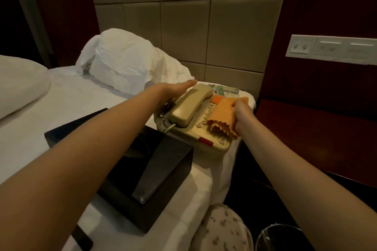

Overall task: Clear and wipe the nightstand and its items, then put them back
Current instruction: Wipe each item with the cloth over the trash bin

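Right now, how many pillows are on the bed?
2. The crumpled pillow sits by the headboard; the smoother pillow lies at the picture's left edge. Others may be out of view.

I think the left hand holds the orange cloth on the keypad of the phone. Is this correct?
Not quite. The right hand holds the orange cloth on the keypad of the phone, as the head view shows. The left hand lies open beside the handset.

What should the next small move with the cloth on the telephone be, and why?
Probably wipe the orange cloth down across the keypad of the telephone: the right hand grips it bunched there, and the left hand lies open beside the handset, apparently steadying it.
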Demonstrator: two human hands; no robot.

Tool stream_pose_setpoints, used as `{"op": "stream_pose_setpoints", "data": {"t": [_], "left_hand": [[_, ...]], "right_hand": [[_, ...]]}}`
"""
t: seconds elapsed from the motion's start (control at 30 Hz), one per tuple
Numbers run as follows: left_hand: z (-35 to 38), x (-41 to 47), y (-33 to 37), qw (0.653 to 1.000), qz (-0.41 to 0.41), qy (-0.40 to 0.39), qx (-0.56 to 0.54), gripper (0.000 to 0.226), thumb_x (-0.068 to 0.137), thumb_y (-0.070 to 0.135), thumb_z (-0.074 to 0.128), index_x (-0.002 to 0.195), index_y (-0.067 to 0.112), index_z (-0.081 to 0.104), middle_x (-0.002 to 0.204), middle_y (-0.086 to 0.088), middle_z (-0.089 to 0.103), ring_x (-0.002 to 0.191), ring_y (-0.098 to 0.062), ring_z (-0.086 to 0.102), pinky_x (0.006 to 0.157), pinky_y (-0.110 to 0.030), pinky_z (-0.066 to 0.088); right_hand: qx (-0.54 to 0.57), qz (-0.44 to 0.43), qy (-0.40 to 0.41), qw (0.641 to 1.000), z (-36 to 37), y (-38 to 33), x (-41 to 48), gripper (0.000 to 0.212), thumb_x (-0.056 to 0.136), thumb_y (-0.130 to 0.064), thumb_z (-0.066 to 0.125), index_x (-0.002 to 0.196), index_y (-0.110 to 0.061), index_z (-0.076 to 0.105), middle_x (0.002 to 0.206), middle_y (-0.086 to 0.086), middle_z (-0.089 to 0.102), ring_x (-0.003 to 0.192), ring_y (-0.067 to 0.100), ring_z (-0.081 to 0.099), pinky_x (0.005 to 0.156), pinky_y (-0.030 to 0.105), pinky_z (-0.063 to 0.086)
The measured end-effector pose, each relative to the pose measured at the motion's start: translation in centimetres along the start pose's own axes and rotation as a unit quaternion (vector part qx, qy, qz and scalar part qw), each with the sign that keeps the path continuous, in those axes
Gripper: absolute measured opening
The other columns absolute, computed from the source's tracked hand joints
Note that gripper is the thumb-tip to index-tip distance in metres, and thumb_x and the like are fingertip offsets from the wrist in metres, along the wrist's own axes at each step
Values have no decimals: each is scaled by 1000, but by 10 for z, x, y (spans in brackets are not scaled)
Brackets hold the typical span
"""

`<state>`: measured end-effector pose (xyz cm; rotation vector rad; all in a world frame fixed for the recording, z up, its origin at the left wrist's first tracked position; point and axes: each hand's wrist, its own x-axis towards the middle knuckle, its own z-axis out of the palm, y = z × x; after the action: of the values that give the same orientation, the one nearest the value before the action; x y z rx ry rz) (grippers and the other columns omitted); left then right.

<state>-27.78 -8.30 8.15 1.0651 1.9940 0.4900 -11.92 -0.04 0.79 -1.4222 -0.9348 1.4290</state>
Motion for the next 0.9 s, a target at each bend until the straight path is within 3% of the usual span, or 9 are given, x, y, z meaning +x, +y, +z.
{"op": "stream_pose_setpoints", "data": {"t": [0.07, 0.17, 0.23, 0.37, 0.43, 0.63, 0.7, 0.8, 0.9], "left_hand": [[12, -8, 8, 1000, 0, 0, 12, 93, 81, 80, 18, 142, 11, 29, 142, -14, 38, 130, -34, 37, 96, -48, 35], [38, -11, 17, 1000, 2, -7, 8, 90, 85, 75, 15, 143, 7, 28, 135, -16, 41, 128, -35, 37, 101, -49, 32], [58, -12, 26, 1000, 12, -13, 3, 88, 85, 75, 16, 138, 7, 34, 119, -13, 45, 112, -32, 43, 89, -46, 34], [100, -6, 44, 999, 33, -22, -2, 88, 84, 77, 18, 131, 7, 44, 121, -14, 50, 106, -30, 47, 80, -41, 38], [122, -5, 51, 999, 40, -25, -21, 82, 87, 72, 18, 132, 8, 42, 121, -14, 49, 107, -30, 46, 83, -40, 38], [187, 11, 50, 989, 93, -3, -116, 63, 101, 46, 14, 145, 3, 29, 148, -16, 33, 135, -32, 33, 113, -39, 26], [202, 18, 47, 981, 123, -11, -152, 55, 102, 36, 15, 144, 4, 32, 147, -17, 35, 134, -32, 34, 113, -40, 27], [220, 39, 38, 971, 143, -12, -189, 60, 94, 49, 30, 139, 11, 42, 137, -14, 49, 122, -33, 48, 106, -44, 39], [239, 87, 28, 960, 125, 0, -249, 63, 85, 47, 34, 138, 14, 44, 134, -13, 53, 118, -33, 52, 102, -45, 44]], "right_hand": [[-5, -20, 6, 1000, -21, -4, -2, 43, 94, -25, 40, 134, -9, 43, 102, 11, 59, 89, 25, 58, 82, 36, 49], [-21, -35, 23, 999, -56, -9, -6, 40, 96, -24, 39, 133, -10, 42, 83, 6, 52, 70, 21, 52, 73, 33, 46], [-20, -36, 31, 999, -79, -11, -6, 40, 96, -26, 39, 133, -11, 44, 88, 8, 55, 74, 23, 55, 74, 34, 48], [-23, -35, 59, 997, -127, -11, -4, 42, 94, -27, 41, 132, -13, 42, 112, 13, 58, 92, 28, 58, 89, 41, 51], [-26, -36, 70, 997, -150, -9, -4, 42, 92, -25, 43, 132, -11, 43, 115, 14, 58, 94, 29, 58, 91, 43, 50], [-43, -38, 84, 995, -193, 5, -4, 47, 89, -21, 45, 134, -9, 40, 114, 15, 57, 98, 31, 57, 89, 41, 49], [-52, -37, 84, 994, -201, 12, -3, 49, 89, -22, 45, 136, -9, 38, 110, 15, 58, 100, 32, 57, 90, 41, 48], [-68, -48, 77, 994, -205, 16, -2, 46, 92, -19, 44, 135, -6, 38, 94, 10, 55, 95, 30, 55, 88, 40, 47], [-121, -68, 77, 987, -206, 12, -1, 45, 93, -20, 43, 135, -4, 39, 107, 12, 53, 106, 31, 53, 93, 40, 43]]}}
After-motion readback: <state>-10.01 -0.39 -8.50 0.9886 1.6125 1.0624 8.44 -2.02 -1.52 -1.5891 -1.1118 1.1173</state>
